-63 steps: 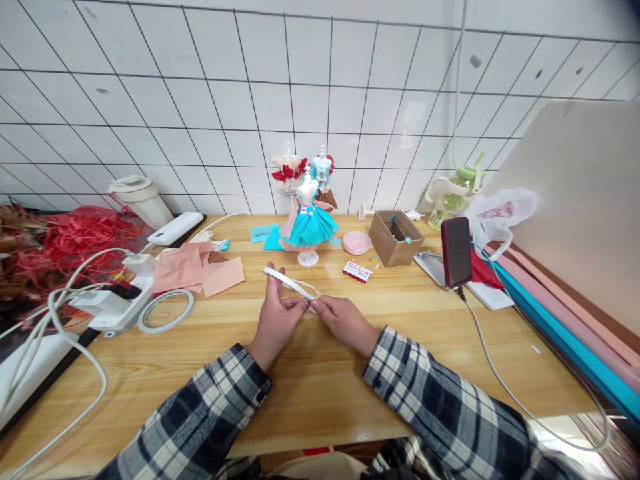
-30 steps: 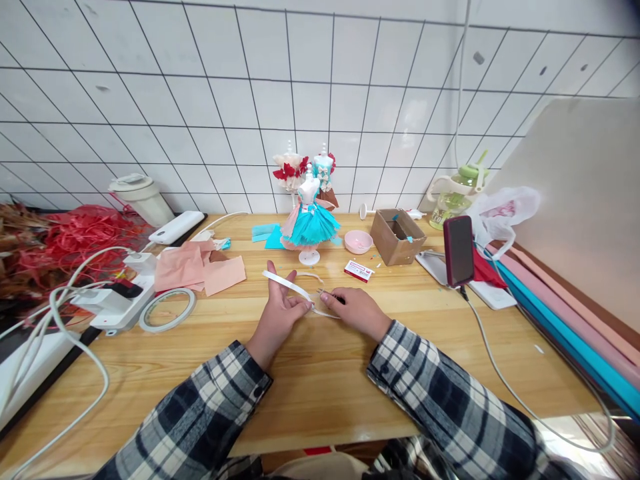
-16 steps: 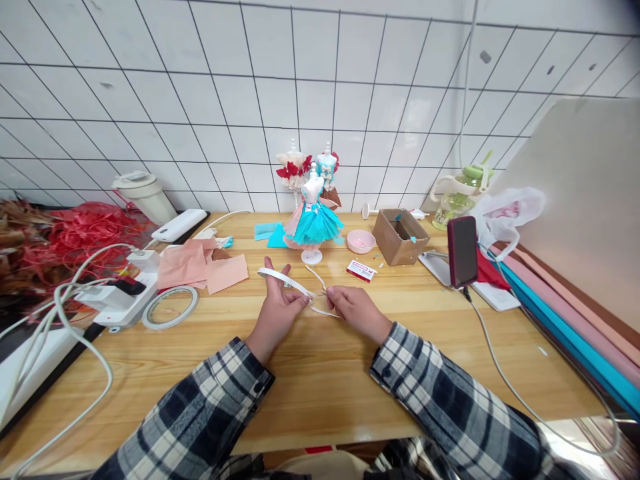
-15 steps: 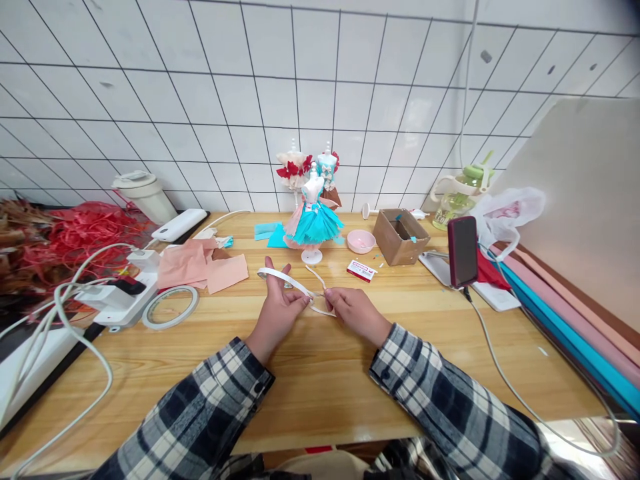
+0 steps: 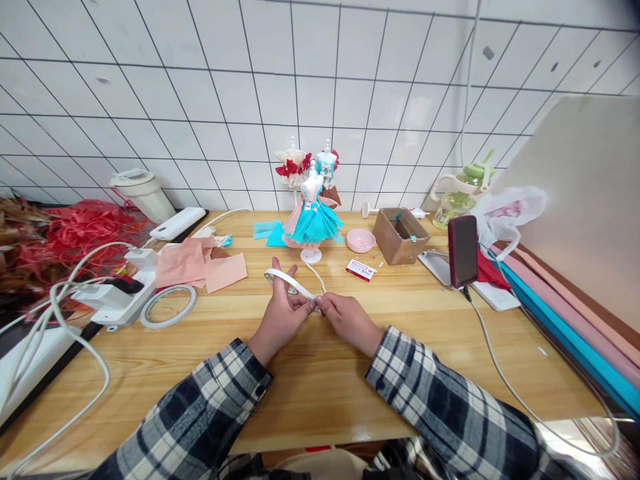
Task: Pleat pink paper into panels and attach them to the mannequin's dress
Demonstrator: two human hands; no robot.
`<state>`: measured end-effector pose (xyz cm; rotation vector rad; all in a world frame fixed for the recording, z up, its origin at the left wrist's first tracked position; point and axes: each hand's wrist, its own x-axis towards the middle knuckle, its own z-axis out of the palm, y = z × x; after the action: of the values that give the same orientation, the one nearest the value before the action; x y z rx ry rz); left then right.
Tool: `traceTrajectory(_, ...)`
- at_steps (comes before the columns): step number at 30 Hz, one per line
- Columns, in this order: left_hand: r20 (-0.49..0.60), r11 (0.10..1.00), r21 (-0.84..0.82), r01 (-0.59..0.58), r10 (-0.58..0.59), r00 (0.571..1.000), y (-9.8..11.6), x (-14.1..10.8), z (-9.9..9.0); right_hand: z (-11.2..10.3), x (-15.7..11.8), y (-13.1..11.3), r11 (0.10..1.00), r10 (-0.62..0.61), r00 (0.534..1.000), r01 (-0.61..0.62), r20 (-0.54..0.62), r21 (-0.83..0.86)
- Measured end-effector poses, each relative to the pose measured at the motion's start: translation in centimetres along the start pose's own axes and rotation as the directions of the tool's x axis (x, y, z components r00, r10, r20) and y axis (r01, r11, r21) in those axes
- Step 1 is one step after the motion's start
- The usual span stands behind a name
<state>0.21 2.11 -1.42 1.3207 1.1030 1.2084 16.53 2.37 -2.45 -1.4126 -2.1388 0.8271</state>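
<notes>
My left hand [image 5: 283,313] is closed on a narrow white tape roll [image 5: 295,283], a thin ring that hangs round its raised fingers. Its thumb and fingertips pinch together at the ring's near end. Right beside them, my right hand [image 5: 350,320] is closed in a pinch, fingertips meeting those of the left. A thin pale strip [image 5: 316,275] runs up and away from the right fingertips toward the doll stand's base. The exact spot where tape and strip meet is hidden by the fingers.
Ahead stands a small dress form [image 5: 313,217] in a turquoise skirt, two others behind. Around it are a pink bowl [image 5: 361,241], a cardboard box [image 5: 400,240], a small red-white box [image 5: 361,269] and a phone [image 5: 463,251]. Peach paper [image 5: 227,272] and another tape ring [image 5: 145,313] lie left.
My right hand has moved left and now meets my left fingertips. The strip's loose lower end between the hands no longer shows. The tape roll has shifted slightly to the right.
</notes>
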Motion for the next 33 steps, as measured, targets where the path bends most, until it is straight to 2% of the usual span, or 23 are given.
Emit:
traceTrajectory(5,0.014,0.997,0.066,-0.028,0.027,1.000,0.11,-0.09,0.00,0.84,0.16,0.12,0.994,0.014,0.999,-0.011,-0.032,0.109)
traceTrajectory(12,0.019,0.998,0.062,-0.026,0.025,1.000,-0.07,-0.13,-0.11,0.72,0.30,0.18,0.969,0.049,0.999,-0.042,-0.024,0.242)
traceTrajectory(18,0.030,0.998,0.046,-0.036,0.035,0.999,-0.38,-0.19,-0.10,1.04,0.49,0.63,0.960,0.045,0.999,-0.036,-0.027,0.278)
traceTrajectory(25,0.036,1.000,0.029,0.006,-0.007,0.999,-0.25,0.01,-0.42,0.59,0.43,0.55,0.979,0.072,0.994,-0.056,-0.080,0.194)
traceTrajectory(33,-0.089,0.997,-0.071,-0.014,0.007,0.996,0.32,0.11,-0.29,0.43,0.25,0.14,0.995,0.075,0.992,-0.068,-0.105,0.069)
